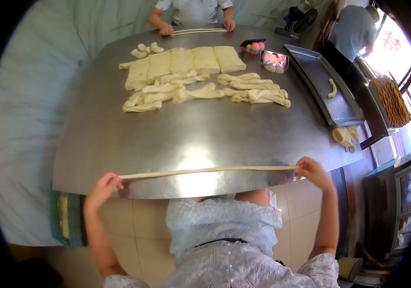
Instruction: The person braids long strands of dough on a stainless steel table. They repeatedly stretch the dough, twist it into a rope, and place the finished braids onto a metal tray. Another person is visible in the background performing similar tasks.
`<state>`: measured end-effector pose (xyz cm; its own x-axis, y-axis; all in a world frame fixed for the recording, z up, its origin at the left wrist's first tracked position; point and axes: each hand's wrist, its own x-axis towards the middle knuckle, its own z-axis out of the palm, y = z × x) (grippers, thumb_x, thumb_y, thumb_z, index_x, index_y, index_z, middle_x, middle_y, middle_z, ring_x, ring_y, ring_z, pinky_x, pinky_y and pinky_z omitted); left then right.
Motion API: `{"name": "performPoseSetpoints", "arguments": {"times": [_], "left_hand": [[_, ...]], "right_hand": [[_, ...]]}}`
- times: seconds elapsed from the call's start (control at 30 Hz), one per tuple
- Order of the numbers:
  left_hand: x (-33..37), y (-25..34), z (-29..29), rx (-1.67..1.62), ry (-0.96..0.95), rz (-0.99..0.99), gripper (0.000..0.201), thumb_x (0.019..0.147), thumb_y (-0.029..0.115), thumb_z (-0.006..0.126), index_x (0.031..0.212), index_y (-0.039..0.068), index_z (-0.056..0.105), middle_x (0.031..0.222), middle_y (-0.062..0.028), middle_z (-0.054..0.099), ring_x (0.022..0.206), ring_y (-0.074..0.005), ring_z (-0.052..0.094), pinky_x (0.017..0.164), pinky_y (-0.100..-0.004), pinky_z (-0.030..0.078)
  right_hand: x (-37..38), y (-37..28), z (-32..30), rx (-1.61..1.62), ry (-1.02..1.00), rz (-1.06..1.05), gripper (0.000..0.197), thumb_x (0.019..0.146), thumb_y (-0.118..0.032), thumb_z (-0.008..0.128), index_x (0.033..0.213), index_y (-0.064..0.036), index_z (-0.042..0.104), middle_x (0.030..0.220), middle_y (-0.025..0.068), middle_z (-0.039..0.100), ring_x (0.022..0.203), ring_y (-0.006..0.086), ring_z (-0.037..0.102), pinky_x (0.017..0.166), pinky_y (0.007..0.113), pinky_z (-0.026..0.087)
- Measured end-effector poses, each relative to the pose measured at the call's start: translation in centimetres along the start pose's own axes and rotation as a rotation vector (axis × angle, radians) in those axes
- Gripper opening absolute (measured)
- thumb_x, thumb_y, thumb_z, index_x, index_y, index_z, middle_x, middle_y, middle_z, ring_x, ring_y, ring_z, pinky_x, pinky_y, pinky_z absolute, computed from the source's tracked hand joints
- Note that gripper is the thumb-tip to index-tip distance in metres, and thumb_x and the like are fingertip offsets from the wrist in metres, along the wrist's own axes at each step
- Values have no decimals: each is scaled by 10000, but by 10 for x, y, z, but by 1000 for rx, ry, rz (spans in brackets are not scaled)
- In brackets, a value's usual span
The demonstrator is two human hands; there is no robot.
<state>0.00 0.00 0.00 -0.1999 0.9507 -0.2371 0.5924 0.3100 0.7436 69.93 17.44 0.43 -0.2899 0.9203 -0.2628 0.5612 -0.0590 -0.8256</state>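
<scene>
A long thin dough rope (210,170) stretches from side to side along the near edge of the steel table (176,137). My left hand (105,187) pinches its left end, and my right hand (312,171) has its fingers closed on the right end. Beyond it lie several twisted dough strips (198,93), bunched in loose piles. Behind those sits a row of thick pale dough slabs (181,62), with a few small dough pieces (141,50) at their far left.
Across the table another person's hands (167,30) hold a doubled dough rope (199,31). A propped phone (275,60) stands right of the slabs. A metal tray (320,86) holds one twisted dough piece. Pale gloves (345,138) lie at the right corner; brown fried twists (390,102) are stacked beyond.
</scene>
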Motion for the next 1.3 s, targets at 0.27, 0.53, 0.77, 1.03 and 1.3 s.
{"name": "performPoseSetpoints", "arguments": {"times": [0.27, 0.53, 0.77, 1.03, 1.3], "left_hand": [[45, -49, -66, -268, -11, 45, 245, 1022, 262, 594, 1048, 22, 633, 846, -28, 633, 744, -169, 601, 675, -307, 481], [63, -185, -97, 208, 798, -168, 359, 1001, 369, 599, 1095, 28, 659, 1019, -151, 691, 967, -303, 656, 870, -391, 509], [121, -68, -129, -7, 837, 106, 404, 982, 371, 625, 1173, 16, 650, 899, -98, 665, 757, -149, 610, 678, -307, 495], [74, 112, 37, -40, 264, 148, 286, 949, 272, 705, 1141, 68, 652, 998, -77, 702, 709, -144, 646, 656, -281, 516], [114, 103, 162, 455, 580, 386, 275, 912, 252, 707, 1015, 17, 608, 994, -152, 624, 919, -320, 640, 826, -404, 522]], "right_hand": [[3, 14, -87, 136, 69, -24, 229, 875, -229, 764, 969, -31, 697, 810, 1, 639, 713, 122, 585, 655, 269, 475], [-1, 0, 2, -200, 657, -195, 188, 883, -131, 766, 1056, -58, 769, 930, 86, 716, 786, 162, 639, 697, 294, 498], [18, -25, 42, -451, 231, -447, 307, 875, -169, 734, 1163, -62, 734, 1227, 127, 637, 1073, 265, 614, 870, 359, 506], [67, -1, 33, -220, 543, -424, 210, 895, -102, 705, 1090, -24, 711, 1092, 126, 674, 996, 255, 637, 817, 341, 504], [139, -41, 89, -401, 417, -660, 275, 843, -164, 757, 1066, -40, 655, 1051, 137, 654, 1094, 323, 563, 894, 435, 457]]}}
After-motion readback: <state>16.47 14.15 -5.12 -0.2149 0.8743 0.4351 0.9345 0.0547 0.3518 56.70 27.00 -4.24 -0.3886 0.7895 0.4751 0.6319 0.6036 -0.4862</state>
